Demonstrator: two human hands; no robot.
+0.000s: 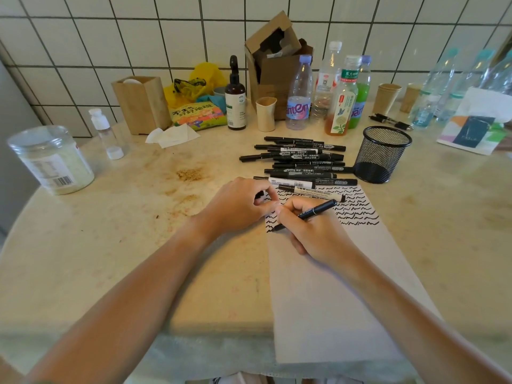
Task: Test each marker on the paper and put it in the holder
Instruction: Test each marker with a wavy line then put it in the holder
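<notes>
At a stained round table (116,245) against a white-tiled wall (138,31), seen from your head camera, your right hand (313,234) grips a black marker (310,214) in a writing hold, tip down on the left edge of the paper (327,295), beside rows of black squiggles that fill the sheet's far end. Your left hand (235,206) rests on the paper's far-left corner with fingers curled, seemingly pinning the sheet; something small and dark, probably the cap, shows at its fingertips, though you cannot be sure it is held. Just beyond the sheet lies the heap of black markers (299,159), its nearest ones overlapping the paper's top edge, within easy reach. To the heap's right stands the black mesh holder (381,153), upright, with no marker visible in it, so the sorting looks barely begun despite the many test marks. Bottles, paper cups, a torn cardboard box (274,67), a wooden box (142,103), a snack bag and a plastic jar (52,159) crowd the table's far side.
</notes>
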